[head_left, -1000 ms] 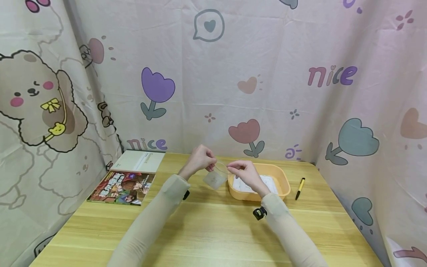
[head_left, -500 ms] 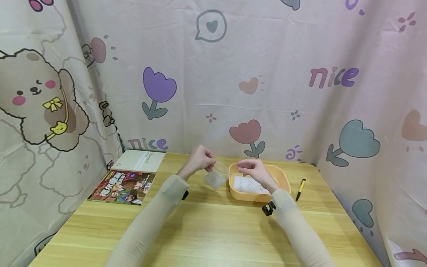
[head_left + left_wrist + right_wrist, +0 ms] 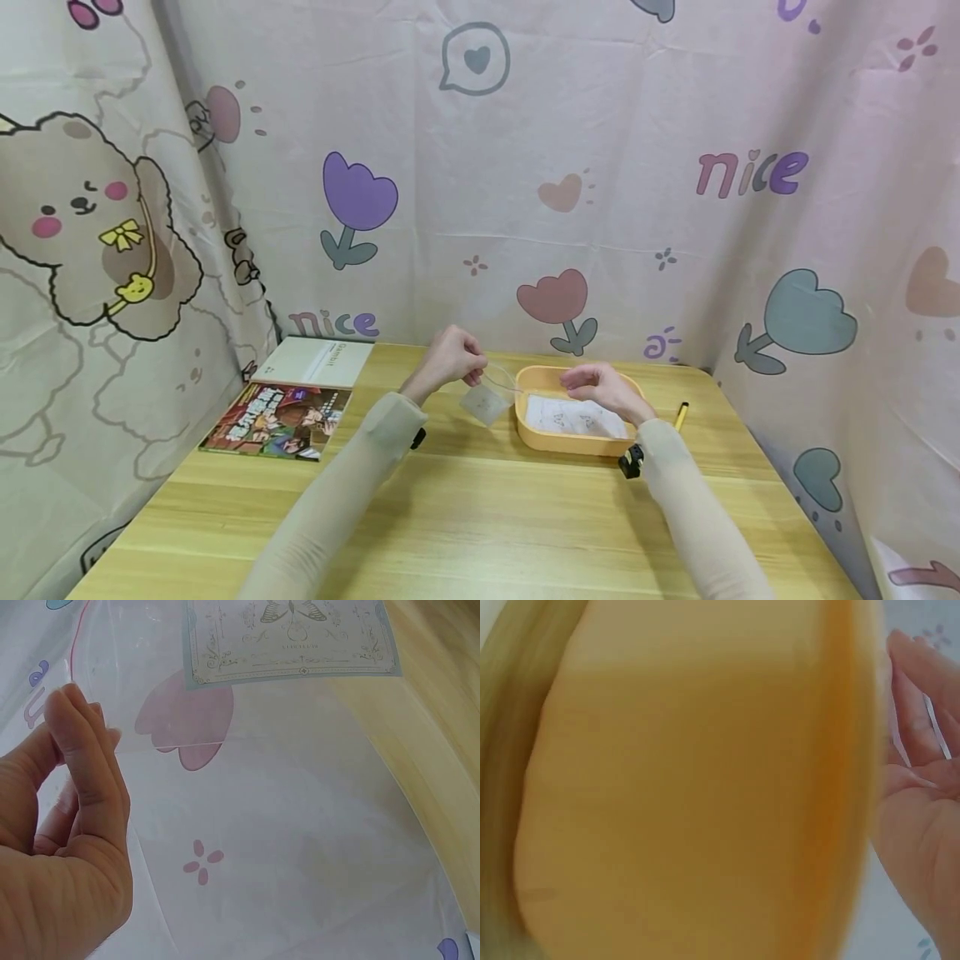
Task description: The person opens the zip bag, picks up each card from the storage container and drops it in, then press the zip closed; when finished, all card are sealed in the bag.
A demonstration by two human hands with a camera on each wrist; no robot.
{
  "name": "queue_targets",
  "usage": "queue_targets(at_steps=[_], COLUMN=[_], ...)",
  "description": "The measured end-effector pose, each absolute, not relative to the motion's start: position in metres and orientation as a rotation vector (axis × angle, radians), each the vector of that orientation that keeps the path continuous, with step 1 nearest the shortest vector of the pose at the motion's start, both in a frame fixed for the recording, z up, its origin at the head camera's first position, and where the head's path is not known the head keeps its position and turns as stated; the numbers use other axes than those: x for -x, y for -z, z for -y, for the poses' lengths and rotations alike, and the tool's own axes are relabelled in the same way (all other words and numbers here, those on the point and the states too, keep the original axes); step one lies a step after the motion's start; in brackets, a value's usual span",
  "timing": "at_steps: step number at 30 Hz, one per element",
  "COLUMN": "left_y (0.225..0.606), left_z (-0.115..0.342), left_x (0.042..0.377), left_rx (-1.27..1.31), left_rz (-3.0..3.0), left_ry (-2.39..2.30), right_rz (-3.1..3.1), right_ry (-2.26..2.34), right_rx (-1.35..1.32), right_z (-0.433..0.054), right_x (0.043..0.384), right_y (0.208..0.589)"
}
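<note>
Left of the tray, my left hand (image 3: pixel 450 357) pinches the top edge of a clear plastic bag (image 3: pixel 501 379) with a thin pinkish line along its mouth. The mouth bows out in a loop to the right. Low on the bag shows a pale square card (image 3: pixel 483 405); the left wrist view has its butterfly and scroll print (image 3: pixel 292 645). My right hand (image 3: pixel 603 390) is over the right part of an orange-yellow plastic tray (image 3: pixel 573 443), fingers loosely bent, holding nothing. White printed packets (image 3: pixel 558 417) lie in the tray. In the right wrist view the tray wall (image 3: pixel 690 802) fills most of the picture.
A yellow-and-black pen (image 3: pixel 681 415) lies right of the tray, partly behind my right wrist. At the back left are a pale book (image 3: pixel 300 362) and a colourful comic-style book (image 3: pixel 273 421). A printed curtain (image 3: pixel 465 167) hangs behind the wooden table (image 3: pixel 480 517).
My right hand has let go of the bag's mouth and moved right over the tray. The left hand has stayed in place with the bag, and more of the tray's contents shows.
</note>
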State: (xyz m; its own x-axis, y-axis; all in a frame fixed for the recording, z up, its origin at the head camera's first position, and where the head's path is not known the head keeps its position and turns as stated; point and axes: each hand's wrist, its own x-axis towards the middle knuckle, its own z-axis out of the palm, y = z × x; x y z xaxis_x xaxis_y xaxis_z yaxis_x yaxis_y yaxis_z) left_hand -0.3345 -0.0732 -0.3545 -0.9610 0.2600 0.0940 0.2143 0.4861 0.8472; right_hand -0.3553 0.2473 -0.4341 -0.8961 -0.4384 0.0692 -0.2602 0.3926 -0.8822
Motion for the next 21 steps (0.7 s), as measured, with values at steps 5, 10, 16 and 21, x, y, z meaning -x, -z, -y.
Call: queue_targets(at_steps=[5,10,16,21], left_y=[0.354,0.354,0.355,0.355], left_z=[0.073,0.073,0.072,0.072], left_x=[0.334,0.334,0.333,0.334], left_rx=[-0.431,-0.448,-0.447,-0.437], left_rz=[-2.654,-2.659,-2.666,-2.675], left_ry=[-1.526,-1.520,-1.520,-1.523], right_rz=[-2.583,-2.671,-2.639,-2.654], right_ry=[1.318,1.059,0.968,0.894], right_rx=[0.585,0.675,0.693,0.661], right_z=[-0.258,-0.265,-0.267,-0.266], right_x=[0.357,0.359,0.363,0.366], right_y=[0.441,0.449,0.456,0.459])
